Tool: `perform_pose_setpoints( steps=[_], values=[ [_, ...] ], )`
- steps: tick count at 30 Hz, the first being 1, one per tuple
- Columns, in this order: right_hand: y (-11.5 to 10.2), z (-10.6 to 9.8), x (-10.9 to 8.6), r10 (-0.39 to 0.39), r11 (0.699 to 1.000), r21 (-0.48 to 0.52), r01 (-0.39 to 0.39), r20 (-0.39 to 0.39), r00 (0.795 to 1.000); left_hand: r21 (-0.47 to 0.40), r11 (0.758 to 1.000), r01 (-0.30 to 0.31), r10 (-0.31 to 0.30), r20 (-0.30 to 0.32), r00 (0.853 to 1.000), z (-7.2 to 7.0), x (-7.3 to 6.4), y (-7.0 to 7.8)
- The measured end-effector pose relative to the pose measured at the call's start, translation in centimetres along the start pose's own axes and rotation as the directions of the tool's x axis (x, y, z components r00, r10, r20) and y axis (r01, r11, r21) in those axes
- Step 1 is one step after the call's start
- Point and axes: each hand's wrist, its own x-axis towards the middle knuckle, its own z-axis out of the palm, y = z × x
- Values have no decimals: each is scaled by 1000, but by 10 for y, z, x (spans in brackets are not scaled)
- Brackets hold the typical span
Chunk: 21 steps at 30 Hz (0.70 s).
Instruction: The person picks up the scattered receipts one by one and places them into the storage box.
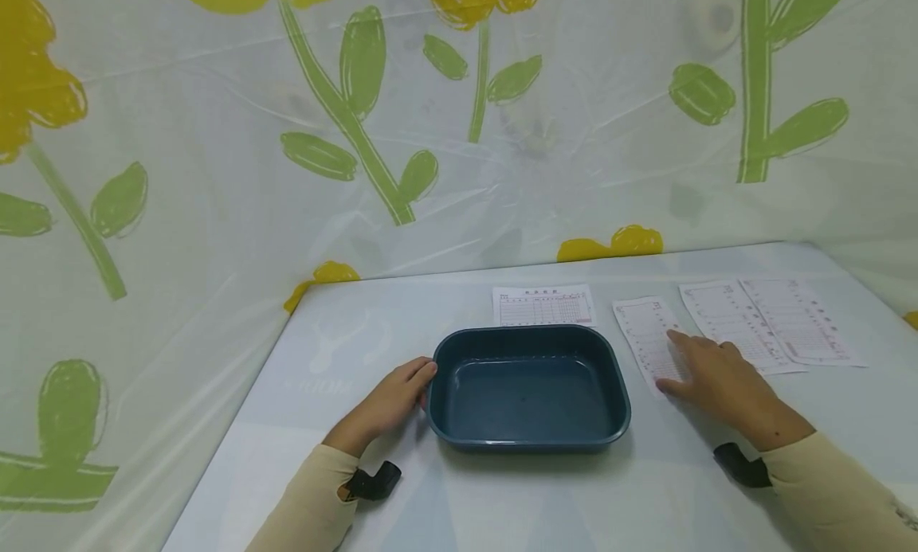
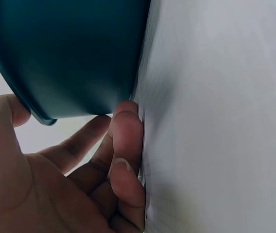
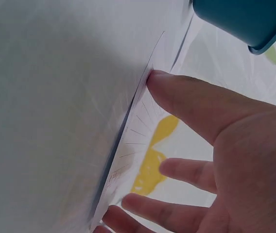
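A dark blue-green plastic basin (image 1: pixel 531 432) with rounded corners stands on the white table. My left hand (image 1: pixel 393 398) is at its left end; in the left wrist view the thumb (image 2: pixel 19 110) touches the rim and the other fingers rest low beside the wall, some against the tabletop. My right hand (image 1: pixel 724 381) lies over a narrow printed paper slip (image 1: pixel 641 329), thumb and fingers spread. Seen from the right wrist, the thumb (image 3: pixel 177 92) presses on the slip, whose edge lifts slightly from the table. The hand hides part of the slip.
Two more printed slips (image 1: pixel 803 321) lie overlapping at the right. Behind the basin is a printed form (image 1: pixel 543 305), its lower edge hidden by the rim. A flower-patterned sheet (image 1: pixel 574 178) hangs along the table's back edge. Black wrist mounts (image 1: pixel 376 482) sit at both sleeves.
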Motion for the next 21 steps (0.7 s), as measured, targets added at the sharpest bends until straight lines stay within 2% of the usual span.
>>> perform_pose_setpoints(
  steps=[5, 13, 21],
  values=[
    [0, 2, 1, -1, 1000, 28, 2, -33, 999, -4, 1000, 0, 0, -1, 1000, 1, -1, 1],
    [6, 2, 2, 18, 994, 106, -14, -36, 999, 18, 1000, -4, 4, -7, 1000, 1, -1, 2],
    [5, 2, 3, 23, 994, 110, -16, -60, 998, 20, 1000, -9, 9, -11, 1000, 1, -2, 3]
  ],
)
